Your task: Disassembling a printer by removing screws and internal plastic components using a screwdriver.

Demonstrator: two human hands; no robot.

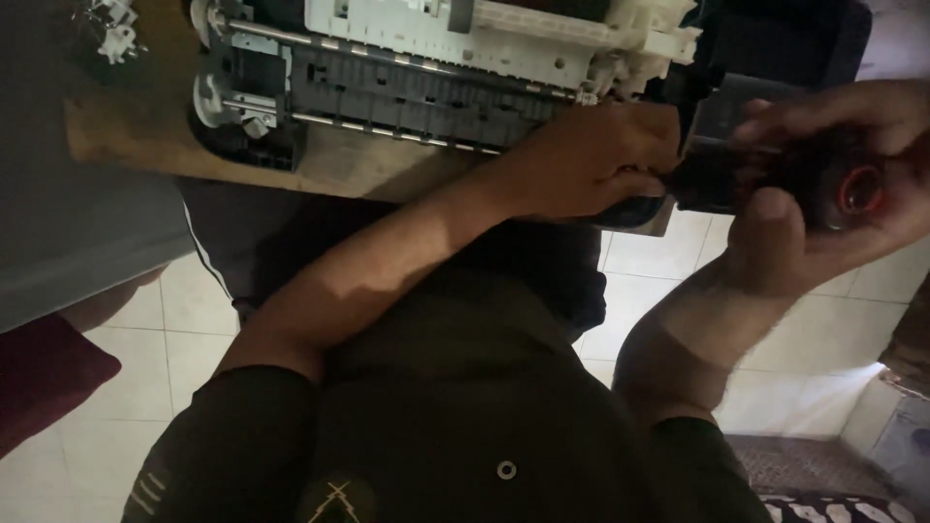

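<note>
Item 1 — dark part with a red ring [841, 184], at about 3 o'clock in the head view, near the right edge. Black, blocky body running left from a rounded end that carries a red circular ring around a dark centre. Its exact kind cannot be told in the dim light.

Item 2 — right hand [823, 194]. Wrapped around the dark part, thumb across its lower side and fingers curled over the top; a closed, firm hold. Forearm descends toward 5 o'clock.

Item 3 — left hand [591, 160], just right of centre, toward 1 o'clock. Fingers bent and bunched at the left end of the dark part, fingertips touching or just beside it; whether they pinch anything cannot be told, as the contact point is in shadow. Forearm crosses the frame diagonally down to 8 o'clock.

Item 4 — opened printer mechanism [436, 68], at 12 o'clock, just above the left hand. White plastic frame on top, grey ribbed bed beneath, thin metal rods running lengthwise, white gears at its left end.

Item 5 — wooden board [145, 126], at 10 to 11 o'clock, bearing the mechanism.

Item 6 — small white plastic piece [114, 29], at 11 o'clock, well apart from the hands.

Item 7 — dark shirt [455, 407], at 6 o'clock, with a small round button.

Item 8 — pale tiled floor [823, 339], seen at 4 and 8 o'clock.

Item 9 — dark red cushion [44, 373], at 8 o'clock, left edge.
</note>
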